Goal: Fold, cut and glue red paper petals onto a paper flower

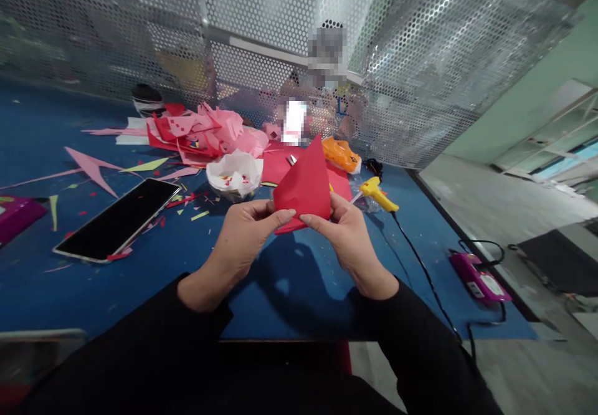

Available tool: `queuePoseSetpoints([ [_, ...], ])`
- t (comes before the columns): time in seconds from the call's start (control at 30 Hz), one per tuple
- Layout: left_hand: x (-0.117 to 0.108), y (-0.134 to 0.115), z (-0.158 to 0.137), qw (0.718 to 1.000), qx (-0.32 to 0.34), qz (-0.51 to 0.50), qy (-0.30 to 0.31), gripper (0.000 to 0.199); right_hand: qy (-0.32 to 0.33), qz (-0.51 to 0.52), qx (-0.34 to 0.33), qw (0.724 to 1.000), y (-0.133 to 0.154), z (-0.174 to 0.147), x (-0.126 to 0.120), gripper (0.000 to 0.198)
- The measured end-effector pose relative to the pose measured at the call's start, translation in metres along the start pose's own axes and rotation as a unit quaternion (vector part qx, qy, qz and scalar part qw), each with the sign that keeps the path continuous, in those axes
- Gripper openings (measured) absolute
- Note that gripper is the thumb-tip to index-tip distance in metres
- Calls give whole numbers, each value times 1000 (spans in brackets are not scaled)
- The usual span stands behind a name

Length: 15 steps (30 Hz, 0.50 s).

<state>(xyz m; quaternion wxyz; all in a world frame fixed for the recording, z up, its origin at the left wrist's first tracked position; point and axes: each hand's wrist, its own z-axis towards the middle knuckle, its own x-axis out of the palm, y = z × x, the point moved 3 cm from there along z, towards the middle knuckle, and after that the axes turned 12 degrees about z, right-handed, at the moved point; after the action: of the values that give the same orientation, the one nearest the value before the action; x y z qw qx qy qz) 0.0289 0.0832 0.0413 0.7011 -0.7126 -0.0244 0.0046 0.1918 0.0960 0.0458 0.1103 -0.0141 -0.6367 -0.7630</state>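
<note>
Both hands hold a folded piece of red paper above the blue table, its pointed corner facing up. My left hand pinches its lower left edge, thumb on the near face. My right hand grips the lower right edge in the same way, and the two thumbs almost meet at the bottom. The fingers behind the paper are largely hidden. More red paper lies flat on the table behind it, with a metal tool tip showing beside the fold.
A yellow glue gun with a black cord lies to the right, near a purple power box. On the left are a dark-screened tablet, a white scrap bowl and piled pink paper. A perforated metal screen stands behind.
</note>
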Motion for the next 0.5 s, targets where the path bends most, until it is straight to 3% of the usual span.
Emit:
queuePoseSetpoints([
  [0.13,1,0,2,1000,7,-23,-5,23,-9,-4,16,1000,-5,-2,1,33],
  [0.5,0,3,3,999,-11,-12,-51,13,10,-34,13,999,-10,-5,6,33],
])
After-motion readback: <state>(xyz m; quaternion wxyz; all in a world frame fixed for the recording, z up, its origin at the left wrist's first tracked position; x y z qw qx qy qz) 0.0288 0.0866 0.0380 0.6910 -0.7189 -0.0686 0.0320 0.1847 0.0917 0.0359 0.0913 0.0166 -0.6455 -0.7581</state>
